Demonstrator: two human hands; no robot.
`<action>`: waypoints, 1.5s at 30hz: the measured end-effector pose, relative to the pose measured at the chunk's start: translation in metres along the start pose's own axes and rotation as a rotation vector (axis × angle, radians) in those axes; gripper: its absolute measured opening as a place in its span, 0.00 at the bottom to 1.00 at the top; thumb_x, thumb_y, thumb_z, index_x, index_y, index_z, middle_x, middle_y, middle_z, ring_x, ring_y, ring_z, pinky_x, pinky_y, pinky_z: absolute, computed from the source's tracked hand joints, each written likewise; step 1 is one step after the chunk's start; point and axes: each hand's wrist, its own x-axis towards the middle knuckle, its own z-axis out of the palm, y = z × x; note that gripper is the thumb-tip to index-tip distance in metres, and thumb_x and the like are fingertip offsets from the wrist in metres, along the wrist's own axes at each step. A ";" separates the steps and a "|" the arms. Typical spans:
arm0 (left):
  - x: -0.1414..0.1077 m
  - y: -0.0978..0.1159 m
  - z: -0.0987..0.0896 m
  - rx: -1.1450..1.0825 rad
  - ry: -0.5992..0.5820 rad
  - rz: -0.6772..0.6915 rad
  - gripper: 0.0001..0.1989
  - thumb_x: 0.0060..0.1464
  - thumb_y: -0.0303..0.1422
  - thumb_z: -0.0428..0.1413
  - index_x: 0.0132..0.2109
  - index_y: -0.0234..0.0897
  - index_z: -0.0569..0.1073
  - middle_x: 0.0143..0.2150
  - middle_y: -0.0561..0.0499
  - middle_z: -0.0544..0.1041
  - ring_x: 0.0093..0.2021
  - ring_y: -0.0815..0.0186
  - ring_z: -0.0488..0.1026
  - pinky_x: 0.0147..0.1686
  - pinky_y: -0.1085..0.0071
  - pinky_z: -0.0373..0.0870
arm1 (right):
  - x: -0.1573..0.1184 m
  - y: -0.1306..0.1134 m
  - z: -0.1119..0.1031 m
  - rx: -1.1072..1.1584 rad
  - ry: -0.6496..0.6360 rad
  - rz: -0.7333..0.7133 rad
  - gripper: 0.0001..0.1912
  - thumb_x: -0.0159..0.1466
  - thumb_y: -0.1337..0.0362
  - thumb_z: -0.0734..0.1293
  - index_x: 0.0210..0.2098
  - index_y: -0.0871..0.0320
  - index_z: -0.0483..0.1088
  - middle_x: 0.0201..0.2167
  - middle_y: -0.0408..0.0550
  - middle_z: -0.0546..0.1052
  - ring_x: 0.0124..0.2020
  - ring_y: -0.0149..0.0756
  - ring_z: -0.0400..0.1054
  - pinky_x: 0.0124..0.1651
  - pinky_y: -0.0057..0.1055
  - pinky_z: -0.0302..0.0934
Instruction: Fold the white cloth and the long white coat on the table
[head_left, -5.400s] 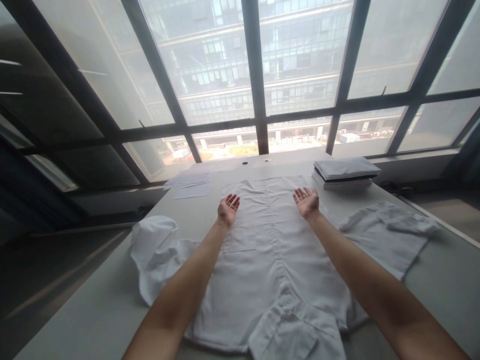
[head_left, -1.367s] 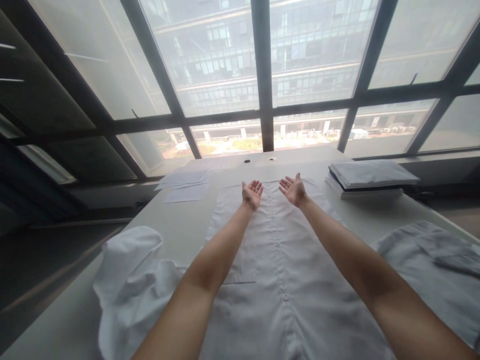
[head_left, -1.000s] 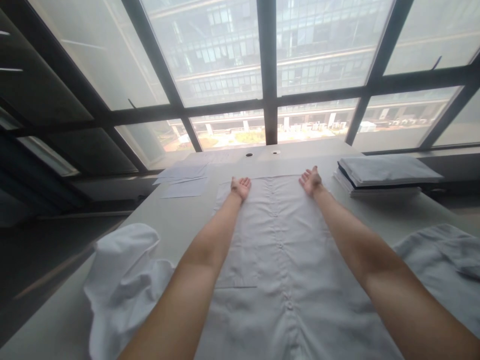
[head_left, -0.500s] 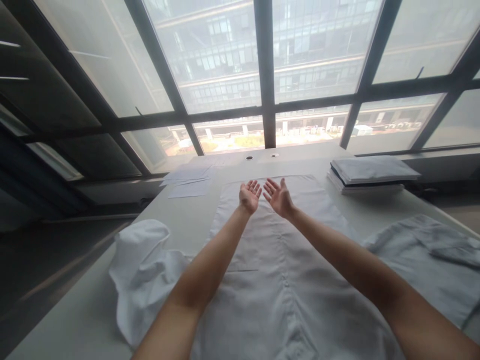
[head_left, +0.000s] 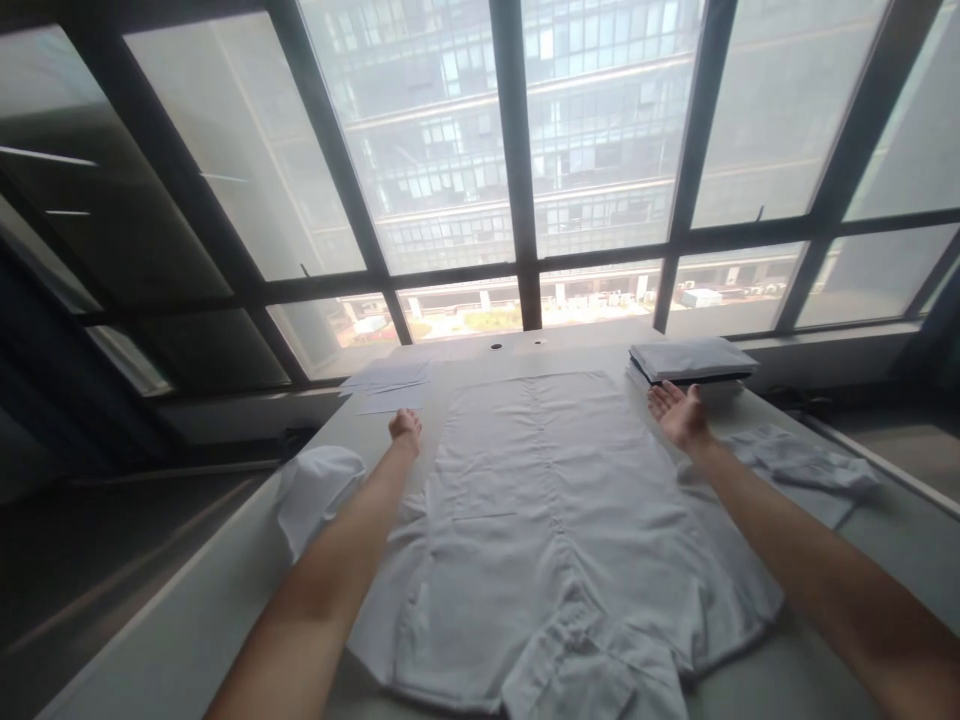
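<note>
A white button-up shirt [head_left: 495, 560] lies spread on the table, its button placket running down the middle and its collar at the near edge. One sleeve reaches out to each side, bunched. My left hand [head_left: 406, 428] is beside the shirt's left edge with its fingers curled in and nothing visible in them. Past the shirt's right edge, my right hand [head_left: 679, 414] is open, palm up and fingers stretched, just in front of a stack of folded white clothes. Neither hand appears to grip the shirt. My forearms cover parts of both sleeves.
The stack of folded clothes [head_left: 694, 357] sits at the far right of the white table [head_left: 172, 620]. Several sheets of paper [head_left: 390, 380] lie at the far left. Two small round holes are near the back edge, before a wall of windows [head_left: 442, 150].
My hands have moved apart from over the shirt's middle, one to each side. The left fingers have curled in; the right hand stays open. The view has shifted, showing the shirt's collar end.
</note>
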 end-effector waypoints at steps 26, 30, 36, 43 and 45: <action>-0.260 -0.079 -0.070 1.085 -1.077 0.921 0.26 0.63 0.30 0.54 0.67 0.38 0.68 0.68 0.41 0.70 0.69 0.53 0.64 0.69 0.49 0.62 | -0.207 0.056 0.000 -0.139 -0.609 0.437 0.27 0.75 0.46 0.53 0.52 0.55 0.76 0.61 0.56 0.75 0.55 0.45 0.75 0.64 0.49 0.63; -0.266 -0.079 -0.073 1.102 -1.140 0.932 0.26 0.64 0.32 0.54 0.68 0.41 0.67 0.70 0.42 0.67 0.71 0.51 0.61 0.70 0.46 0.58 | -0.201 0.059 -0.003 -0.124 -0.603 0.448 0.25 0.75 0.47 0.55 0.53 0.54 0.74 0.59 0.56 0.77 0.53 0.44 0.76 0.63 0.49 0.66; -0.265 -0.079 -0.074 1.101 -1.165 0.955 0.25 0.65 0.31 0.55 0.67 0.44 0.69 0.69 0.44 0.69 0.71 0.52 0.62 0.71 0.46 0.57 | -0.201 0.056 -0.004 -0.117 -0.558 0.456 0.21 0.75 0.50 0.57 0.52 0.56 0.74 0.57 0.57 0.77 0.52 0.43 0.77 0.62 0.46 0.67; -0.266 -0.078 -0.071 1.114 -1.146 0.965 0.23 0.63 0.30 0.55 0.64 0.42 0.71 0.68 0.43 0.70 0.69 0.52 0.64 0.70 0.47 0.59 | -0.204 0.051 -0.004 -0.135 -0.567 0.457 0.15 0.73 0.56 0.61 0.49 0.58 0.75 0.55 0.56 0.79 0.49 0.42 0.78 0.63 0.45 0.66; -0.266 -0.077 -0.071 1.108 -1.147 0.975 0.23 0.63 0.30 0.55 0.64 0.42 0.71 0.67 0.44 0.70 0.69 0.52 0.64 0.70 0.47 0.59 | -0.204 0.051 -0.005 -0.141 -0.563 0.455 0.14 0.73 0.58 0.62 0.49 0.58 0.76 0.55 0.56 0.79 0.49 0.42 0.78 0.63 0.45 0.65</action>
